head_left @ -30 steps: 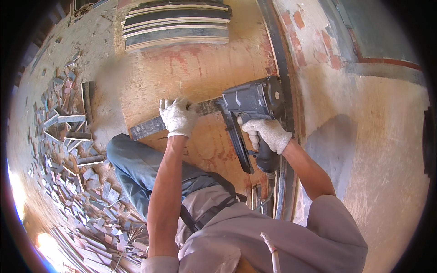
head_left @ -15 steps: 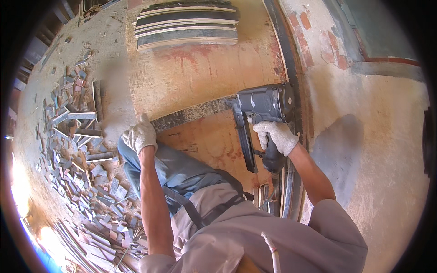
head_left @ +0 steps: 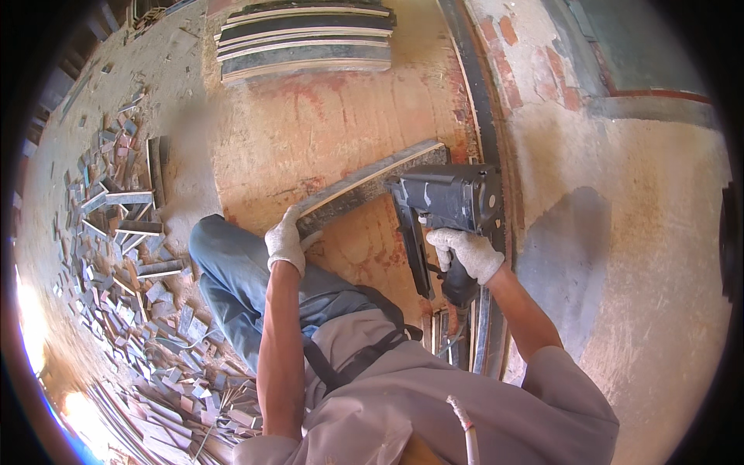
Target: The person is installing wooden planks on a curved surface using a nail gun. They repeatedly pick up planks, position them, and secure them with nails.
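Observation:
My left hand (head_left: 285, 239), in a white work glove, is closed around the near-left end of a dark-faced plywood strip (head_left: 364, 184). The strip slants up to the right above the work surface, with its pale cut edge showing. My right hand (head_left: 470, 253), also gloved, grips the handle of a black nail gun (head_left: 440, 198). The gun's long magazine points down toward my lap. Its body overlaps the lower right part of the strip, and I cannot tell whether the two touch.
Similar strips lie stacked (head_left: 306, 43) at the far side of the stained wooden surface (head_left: 271, 155). Many wood offcuts (head_left: 147, 225) litter the floor at left. A dark rail (head_left: 482, 93) runs along the right, before a wall (head_left: 651, 201) of worn plaster.
My left hand has moved right, bringing the strip along; the strip now slants more steeply and shows its edge. The nail gun has dropped slightly in the picture.

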The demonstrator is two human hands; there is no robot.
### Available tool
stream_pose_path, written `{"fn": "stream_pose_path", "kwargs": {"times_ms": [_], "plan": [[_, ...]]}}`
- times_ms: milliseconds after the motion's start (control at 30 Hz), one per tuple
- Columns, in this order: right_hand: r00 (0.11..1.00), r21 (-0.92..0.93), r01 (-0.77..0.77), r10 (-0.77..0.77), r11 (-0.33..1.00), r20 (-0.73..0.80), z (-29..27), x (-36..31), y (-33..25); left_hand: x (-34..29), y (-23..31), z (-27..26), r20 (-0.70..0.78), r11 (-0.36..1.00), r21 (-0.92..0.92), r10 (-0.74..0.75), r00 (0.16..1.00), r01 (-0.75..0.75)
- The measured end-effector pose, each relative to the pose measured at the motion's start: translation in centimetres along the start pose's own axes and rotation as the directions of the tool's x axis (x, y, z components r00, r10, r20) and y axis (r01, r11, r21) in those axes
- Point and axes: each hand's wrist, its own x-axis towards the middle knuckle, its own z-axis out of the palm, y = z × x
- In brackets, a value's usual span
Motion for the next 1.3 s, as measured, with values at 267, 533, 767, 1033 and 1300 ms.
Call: {"fn": "stream_pose_path", "kwargs": {"times_ms": [267,533,767,1033,1300], "plan": [[0.995,0.064,0.096,-0.098,0.993,0.033,1.5,1.6,1.1,0.1,0.1,0.3,-0.034,0.999,-0.014,-0.040,0.999,0.040],[0.997,-0.005,0.065,-0.064,0.998,0.036,1.7,2.8,2.4,0.1,0.3,0.4,0.001,0.998,-0.022,-0.056,0.998,0.056],[0.993,0.079,0.096,-0.101,0.992,0.056,2.3,1.9,1.8,0.2,0.4,0.2,0.033,0.998,-0.017,-0.054,0.998,0.054],[0.991,-0.097,0.105,-0.095,0.990,0.097,5.1,2.0,2.4,0.3,0.6,0.1,0.051,0.997,-0.026,-0.073,0.996,0.075],[0.989,-0.149,0.126,-0.111,0.981,0.102,6.6,2.1,3.4,0.5,0.4,0.1,0.072,0.997,-0.020,-0.073,0.995,0.074]]}}
